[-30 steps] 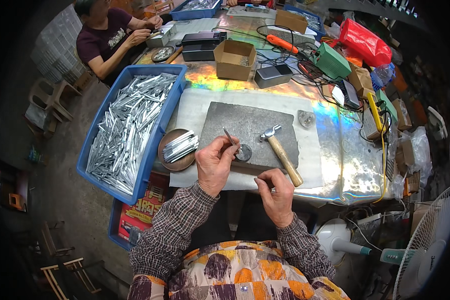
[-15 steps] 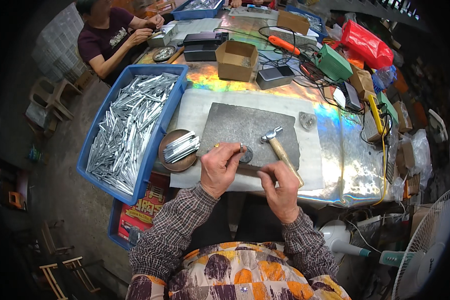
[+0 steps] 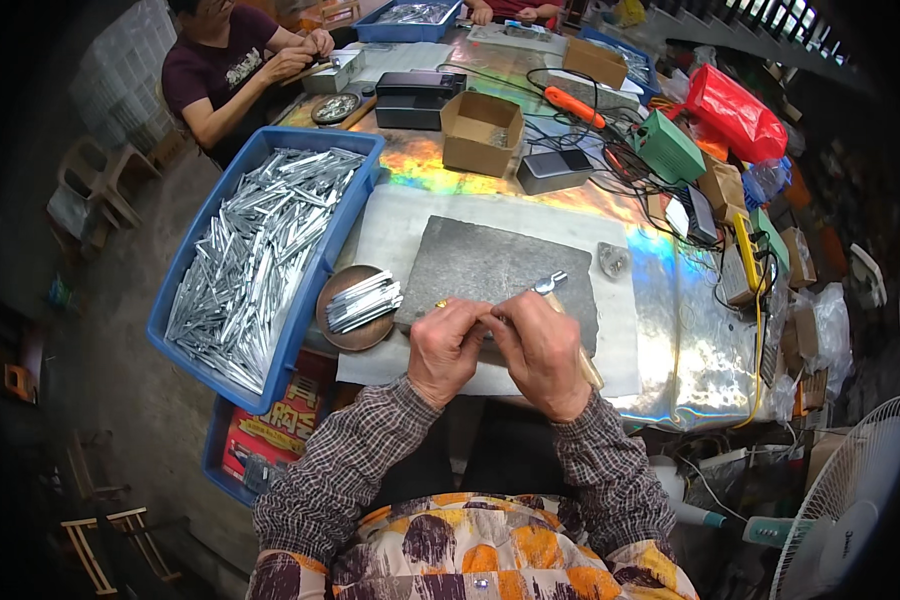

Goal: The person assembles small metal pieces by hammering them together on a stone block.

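Both hands meet fingertip to fingertip over the near edge of a grey stone slab (image 3: 500,250). My left hand (image 3: 445,350) is closed in a pinch, a gold ring on one finger. The small silvery metal piece seen in its fingertips a moment earlier is now hidden. My right hand (image 3: 542,355) is closed too, thumb against the left fingertips; what it grips cannot be made out. A hammer (image 3: 550,282) with a wooden handle lies on the slab, partly behind my right hand. Left of the slab, a round brown dish (image 3: 355,338) holds thin silvery metal strips (image 3: 364,300).
A large blue bin (image 3: 315,318) full of metal strips stands at the left. Beyond the slab are an open cardboard box (image 3: 475,150), a dark device (image 3: 553,172) and tangled cables. A clear plastic lump (image 3: 612,260) lies at right. A co-worker (image 3: 235,60) sits far left; a fan (image 3: 850,500) stands near right.
My right hand has moved left and up to meet the left hand's fingertips. The dark round thing on the slab is now covered by my hands. The view has shifted slightly.
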`<state>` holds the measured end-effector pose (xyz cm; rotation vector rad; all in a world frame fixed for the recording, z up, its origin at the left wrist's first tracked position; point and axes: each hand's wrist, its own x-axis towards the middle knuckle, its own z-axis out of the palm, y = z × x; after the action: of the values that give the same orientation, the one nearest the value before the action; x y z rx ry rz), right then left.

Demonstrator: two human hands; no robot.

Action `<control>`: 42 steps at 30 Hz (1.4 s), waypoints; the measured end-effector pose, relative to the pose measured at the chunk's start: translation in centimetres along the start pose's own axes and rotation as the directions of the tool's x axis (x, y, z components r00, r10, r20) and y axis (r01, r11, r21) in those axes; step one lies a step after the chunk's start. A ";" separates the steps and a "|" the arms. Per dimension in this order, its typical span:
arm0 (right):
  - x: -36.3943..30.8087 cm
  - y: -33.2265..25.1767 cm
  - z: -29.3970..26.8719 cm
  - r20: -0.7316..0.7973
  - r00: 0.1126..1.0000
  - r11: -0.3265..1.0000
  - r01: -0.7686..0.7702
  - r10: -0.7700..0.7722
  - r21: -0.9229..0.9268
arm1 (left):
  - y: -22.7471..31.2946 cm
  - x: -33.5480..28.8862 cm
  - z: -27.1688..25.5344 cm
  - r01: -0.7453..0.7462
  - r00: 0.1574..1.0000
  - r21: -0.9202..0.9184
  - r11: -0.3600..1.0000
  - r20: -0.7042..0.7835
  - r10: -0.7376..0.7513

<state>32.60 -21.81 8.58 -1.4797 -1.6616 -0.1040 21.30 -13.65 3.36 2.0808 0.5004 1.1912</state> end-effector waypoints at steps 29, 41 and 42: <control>-9.4 2.1 -3.7 -0.005 0.899 0.670 -0.330 0.437 -0.665 | 0.3 -0.5 0.3 0.066 0.996 -0.028 0.997 -0.063 -0.068; -6.4 -3.3 -5.8 -0.049 0.952 0.937 -0.307 0.303 -0.165 | 0.4 -0.6 0.4 0.092 0.992 0.010 0.996 -0.091 -0.090; -6.2 -3.7 -6.0 -0.085 0.963 0.949 -0.266 0.255 -0.167 | 0.5 -0.5 0.4 0.077 0.992 0.007 0.997 -0.098 -0.076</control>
<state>32.13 -31.06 10.00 -1.7998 -1.4225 -0.1540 21.34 -14.46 3.28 2.0009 0.6279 1.2528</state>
